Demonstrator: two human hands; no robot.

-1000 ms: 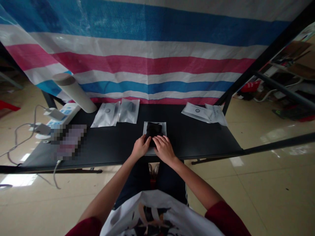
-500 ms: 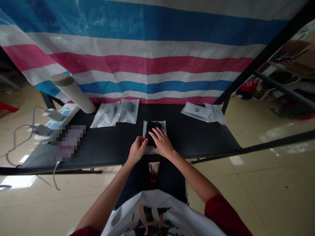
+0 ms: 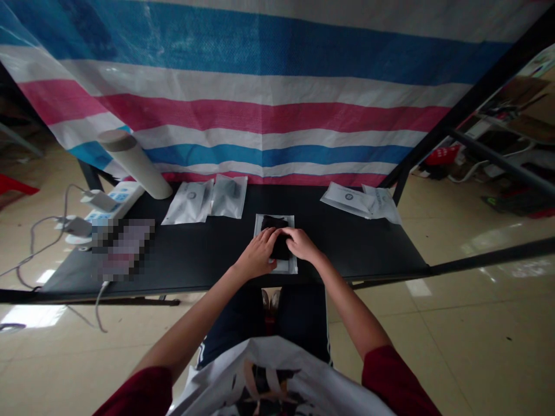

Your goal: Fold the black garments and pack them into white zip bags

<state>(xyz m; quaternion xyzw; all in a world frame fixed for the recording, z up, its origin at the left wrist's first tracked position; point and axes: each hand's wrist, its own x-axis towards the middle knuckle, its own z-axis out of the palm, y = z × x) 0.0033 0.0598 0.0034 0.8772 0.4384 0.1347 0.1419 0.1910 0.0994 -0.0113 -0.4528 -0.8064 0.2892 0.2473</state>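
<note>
A small folded black cloth (image 3: 281, 249) lies on a pale clear-edged plastic bag (image 3: 287, 267) near the table's front edge. My left hand (image 3: 259, 254) rests over the cloth's left side, fingers stretched across it and thumb low by the bag. From the right, my right hand (image 3: 302, 245) has its fingers bent and pressed together at the cloth's upper right part. The fingertips of both hands meet near the cloth's middle. Part of the cloth is hidden beneath them.
On the black table (image 3: 208, 254), frosted packets (image 3: 189, 202) lie back left and others (image 3: 349, 199) back right. A pale bottle (image 3: 136, 164), a power strip (image 3: 119, 202) with plugs, and a blurred-out phone-like object (image 3: 125, 248) stand left. A striped sheet (image 3: 269, 115) hangs behind.
My left hand has moved up and right onto the cloth. My right hand, earlier spread flat over the cloth, has shifted right and bent its fingers.
</note>
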